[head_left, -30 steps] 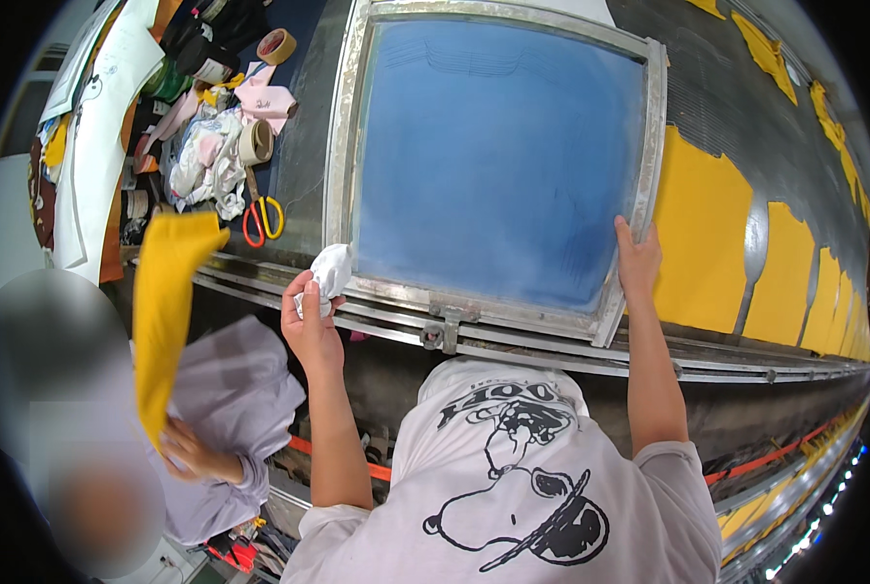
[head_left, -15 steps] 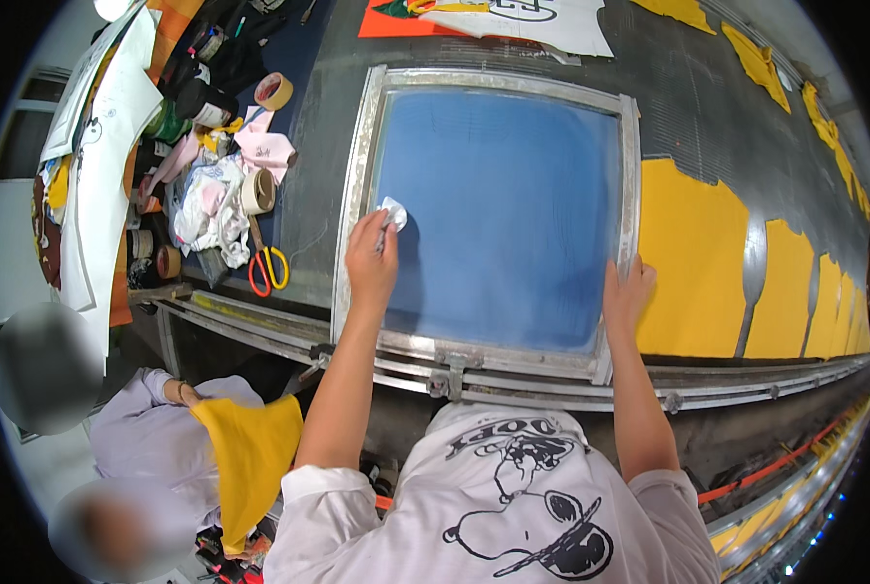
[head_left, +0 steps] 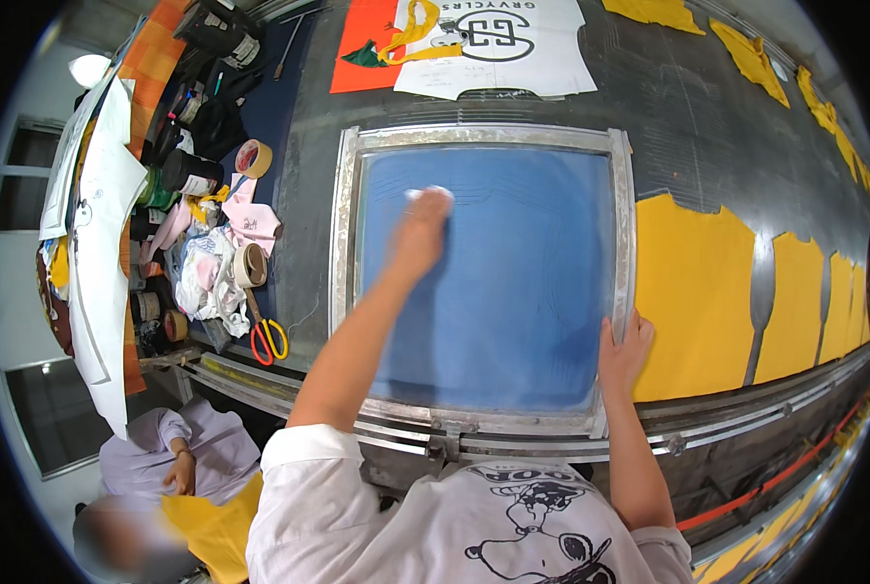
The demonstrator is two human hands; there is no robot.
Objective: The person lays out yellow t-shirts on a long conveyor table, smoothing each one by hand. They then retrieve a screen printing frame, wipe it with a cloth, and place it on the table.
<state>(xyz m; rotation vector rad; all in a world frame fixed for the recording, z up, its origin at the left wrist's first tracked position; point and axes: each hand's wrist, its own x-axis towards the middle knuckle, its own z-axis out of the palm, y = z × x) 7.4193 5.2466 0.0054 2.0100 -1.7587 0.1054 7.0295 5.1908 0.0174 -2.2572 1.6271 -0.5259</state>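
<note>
A silk-screen frame (head_left: 622, 243) with metal rails and blue mesh (head_left: 513, 302) lies flat on the dark table in front of me. My left hand (head_left: 421, 232), blurred by motion, is over the upper left part of the mesh. It is closed on a white wad (head_left: 439, 193), cloth or paper, mostly hidden under the fingers. My right hand (head_left: 627, 355) grips the frame's right rail near its lower corner, thumb on the inner side and fingers on the outer.
Yellow fabric pieces (head_left: 693, 292) lie right of the frame. A white printed cloth (head_left: 542, 63) lies beyond it. Scissors (head_left: 270, 341), tape rolls (head_left: 250, 265), rags and dark jars (head_left: 190, 173) crowd the left. A metal rail runs along the near edge. A seated person holds yellow fabric (head_left: 223, 526) at lower left.
My left hand has slid the white wad from the mesh's left edge inward and farther away. My right hand stays on the right rail. The whole view has shifted, with the frame lower in it.
</note>
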